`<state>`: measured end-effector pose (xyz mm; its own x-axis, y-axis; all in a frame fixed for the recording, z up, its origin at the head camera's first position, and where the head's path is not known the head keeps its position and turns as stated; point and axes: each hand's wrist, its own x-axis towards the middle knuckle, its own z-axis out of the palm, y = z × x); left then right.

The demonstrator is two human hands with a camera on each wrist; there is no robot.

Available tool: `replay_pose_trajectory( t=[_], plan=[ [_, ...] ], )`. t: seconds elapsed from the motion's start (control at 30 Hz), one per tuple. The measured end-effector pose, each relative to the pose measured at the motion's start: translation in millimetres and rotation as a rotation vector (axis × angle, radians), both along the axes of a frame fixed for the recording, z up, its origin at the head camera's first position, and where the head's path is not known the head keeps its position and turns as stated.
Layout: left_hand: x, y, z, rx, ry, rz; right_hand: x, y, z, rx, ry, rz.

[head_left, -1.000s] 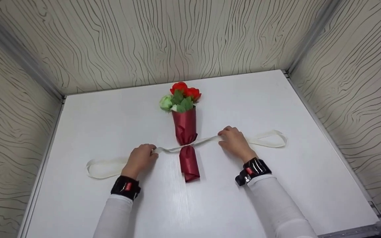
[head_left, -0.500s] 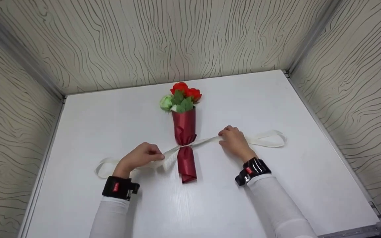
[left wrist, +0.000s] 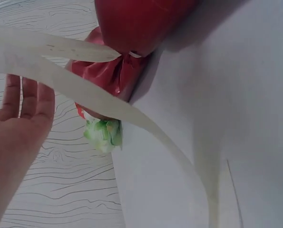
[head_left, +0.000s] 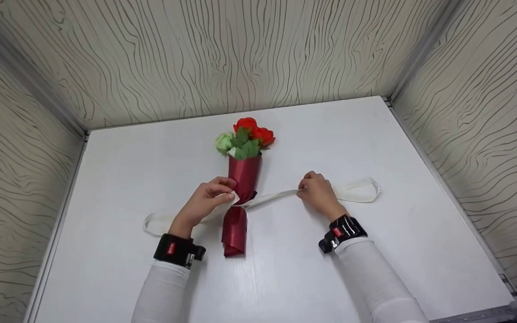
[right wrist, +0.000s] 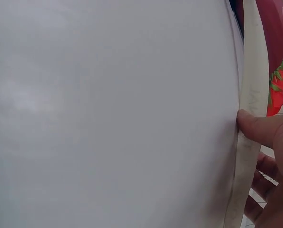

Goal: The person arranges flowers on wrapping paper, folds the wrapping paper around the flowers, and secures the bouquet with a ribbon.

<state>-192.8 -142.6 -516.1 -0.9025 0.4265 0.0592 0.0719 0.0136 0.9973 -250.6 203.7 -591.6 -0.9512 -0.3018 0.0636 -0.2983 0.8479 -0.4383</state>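
Note:
A bouquet in dark red wrapping [head_left: 244,172] lies on the white table, two red flowers [head_left: 264,136] and one pale green flower [head_left: 224,141] at its far end. A cream ribbon [head_left: 272,196] is drawn around its narrow waist. My left hand [head_left: 204,202] pinches the ribbon's left part close against the waist; in the left wrist view, a ribbon strand [left wrist: 96,97] crosses in front of its fingers and hides their tips. To the right, my right hand [head_left: 317,193] holds the other part, thumb against the ribbon [right wrist: 253,71] in the right wrist view.
Ribbon loops extend past both hands, a left loop [head_left: 151,225] and a right loop [head_left: 366,190]. The white table [head_left: 285,273] is bordered by wood-grain patterned walls [head_left: 240,54] at the back and sides. Each wrist wears a black camera strap [head_left: 175,250].
My left hand has moved right and up to the bouquet's waist with the ribbon. The bouquet has tilted, its lower end shifting left and nearer. My right hand stays almost in place.

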Motion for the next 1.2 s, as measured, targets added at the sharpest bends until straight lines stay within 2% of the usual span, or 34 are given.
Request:
replay_pose_trajectory(
  t=[0.1,0.27,0.33,0.47,0.57,0.7,0.8,0.93,1.2],
  plan=[
    [3.8,8.4,4.9,0.004,0.035,0.02,-0.1,2.0,1.4,-0.011,-0.011,-0.024],
    [-1.0,20.0,-15.6,0.018,0.036,0.11,-3.8,8.1,3.2,-0.012,-0.018,-0.14],
    [-2.6,24.3,-21.0,0.022,0.028,0.116,-6.5,11.3,3.7,-0.002,-0.006,-0.198],
    [3.0,33.2,-7.2,-0.008,0.019,0.091,-11.5,17.3,4.0,0.008,0.019,-0.288],
    [6.5,38.4,3.3,-0.036,0.002,0.087,-13.3,19.4,3.8,0.01,0.017,-0.309],
    [7.5,42.0,5.7,-0.074,-0.005,0.075,-13.6,18.8,5.2,0.007,0.022,-0.303],
    [8.3,43.4,5.4,-0.085,0.016,0.052,-13.5,18.5,5.7,0.009,0.031,-0.298],
    [9.4,44.3,4.7,-0.072,0.044,0.018,-13.7,18.9,5.3,0.009,0.023,-0.296],
    [10.6,46.4,4.3,-0.024,0.052,-0.059,-12.7,17.9,3.9,-0.006,0.012,-0.299]
  ],
)
